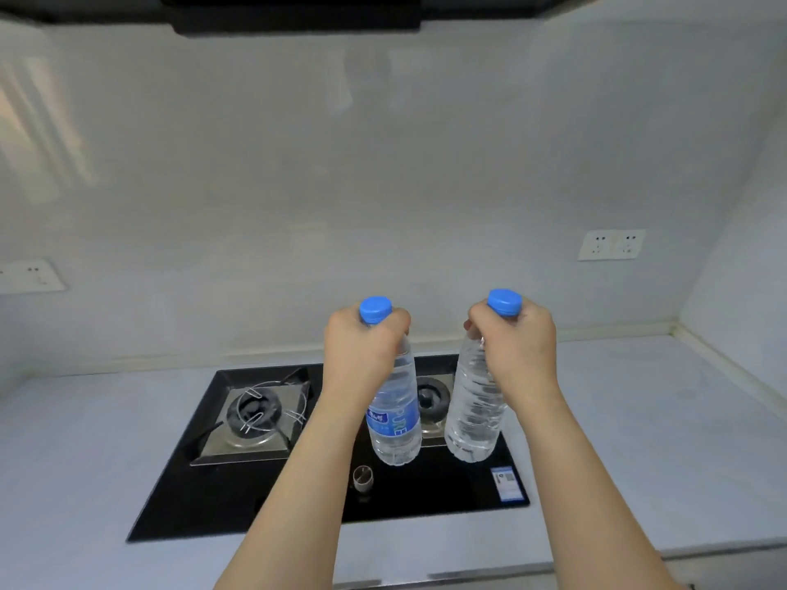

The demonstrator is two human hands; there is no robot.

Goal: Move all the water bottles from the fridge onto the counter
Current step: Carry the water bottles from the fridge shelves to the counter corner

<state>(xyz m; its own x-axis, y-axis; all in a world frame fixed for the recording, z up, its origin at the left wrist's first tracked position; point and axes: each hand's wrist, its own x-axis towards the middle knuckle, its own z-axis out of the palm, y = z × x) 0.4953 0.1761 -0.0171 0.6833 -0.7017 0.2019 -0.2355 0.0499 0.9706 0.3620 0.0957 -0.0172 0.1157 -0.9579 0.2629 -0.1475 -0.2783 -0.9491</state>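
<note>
**Blue caps over a black hob**

2 clear bottles carry bright blue caps. The left bottle point(394, 413) wears a blue label with white lettering; the right bottle point(475, 402) is plain and ribbed. The hob point(298, 500) is glossy black with silver burner trays. The counter point(639, 440) is pale grey-blue, the wall point(383, 163) off-white, with white sockets point(612, 244).

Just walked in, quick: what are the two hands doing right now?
Left hand: grips the labelled water bottle by its neck.
Right hand: grips the unlabelled water bottle by its neck.
</note>
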